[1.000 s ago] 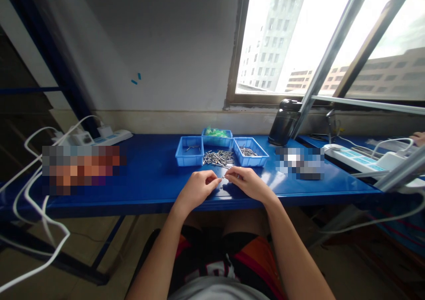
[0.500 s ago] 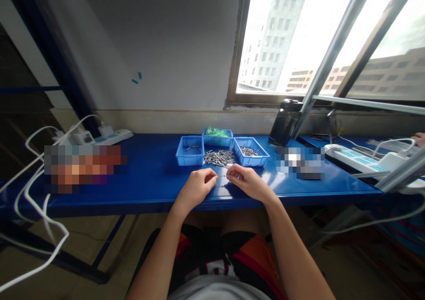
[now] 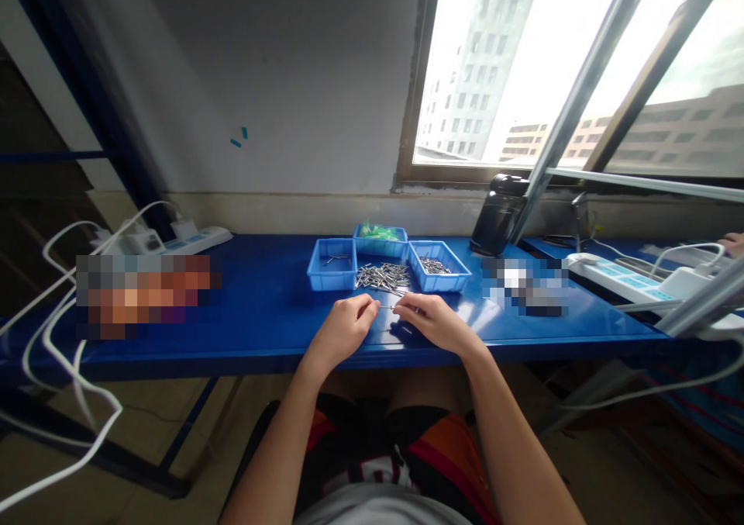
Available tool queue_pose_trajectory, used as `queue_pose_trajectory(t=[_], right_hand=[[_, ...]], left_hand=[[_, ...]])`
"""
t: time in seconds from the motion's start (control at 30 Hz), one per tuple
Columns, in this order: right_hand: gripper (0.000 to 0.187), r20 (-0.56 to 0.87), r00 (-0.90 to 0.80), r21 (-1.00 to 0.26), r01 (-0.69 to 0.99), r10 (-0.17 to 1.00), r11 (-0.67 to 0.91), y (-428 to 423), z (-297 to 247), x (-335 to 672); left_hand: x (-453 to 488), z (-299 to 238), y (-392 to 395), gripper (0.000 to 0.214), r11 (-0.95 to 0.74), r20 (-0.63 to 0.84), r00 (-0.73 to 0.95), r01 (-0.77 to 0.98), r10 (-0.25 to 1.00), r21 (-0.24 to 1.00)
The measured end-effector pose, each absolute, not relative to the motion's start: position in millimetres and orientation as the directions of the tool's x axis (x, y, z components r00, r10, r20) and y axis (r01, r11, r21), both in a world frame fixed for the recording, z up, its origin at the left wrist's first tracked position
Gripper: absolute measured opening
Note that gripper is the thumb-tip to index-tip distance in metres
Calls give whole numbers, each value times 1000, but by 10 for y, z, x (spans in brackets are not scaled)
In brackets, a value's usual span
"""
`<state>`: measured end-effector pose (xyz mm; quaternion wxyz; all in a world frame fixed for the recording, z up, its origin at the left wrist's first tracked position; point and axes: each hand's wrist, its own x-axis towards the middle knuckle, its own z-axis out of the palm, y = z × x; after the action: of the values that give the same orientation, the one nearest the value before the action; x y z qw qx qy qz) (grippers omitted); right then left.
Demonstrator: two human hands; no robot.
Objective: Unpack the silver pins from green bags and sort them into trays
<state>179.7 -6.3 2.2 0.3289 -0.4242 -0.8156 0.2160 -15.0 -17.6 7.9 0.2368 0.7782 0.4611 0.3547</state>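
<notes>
One thin metal pin [image 3: 384, 308] is held up on the near side of the pile of metal pieces [image 3: 380, 277], between the two hands. Its left end is pinched by the fingertips of the left hand [image 3: 342, 326]; its other end is gripped by the right hand [image 3: 433, 316], by which part of it is hidden. The pile is heaped on the blue desk [image 3: 261, 292]. To its left, a few pieces are held in the left box [image 3: 331, 281]; to its right, many more are held in the right box [image 3: 445, 283]. Behind the pile, green plastic [image 3: 377, 232] is held in the back box [image 3: 396, 247]. Farther right of the pile, a black bottle [image 3: 497, 219] is placed.
</notes>
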Motion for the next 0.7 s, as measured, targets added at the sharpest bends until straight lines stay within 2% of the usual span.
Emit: queue_pose_trajectory(t=[0.3, 0.7], right_hand=[[33, 334, -407, -664, 539, 850, 519, -63, 18, 1796], [25, 364, -434, -623, 543, 824, 562, -56, 8, 1797]], left_hand=[[-144, 80, -167, 38, -458, 313, 340, 559, 887, 691], [-143, 110, -210, 28, -495, 332, 380, 510, 863, 703]])
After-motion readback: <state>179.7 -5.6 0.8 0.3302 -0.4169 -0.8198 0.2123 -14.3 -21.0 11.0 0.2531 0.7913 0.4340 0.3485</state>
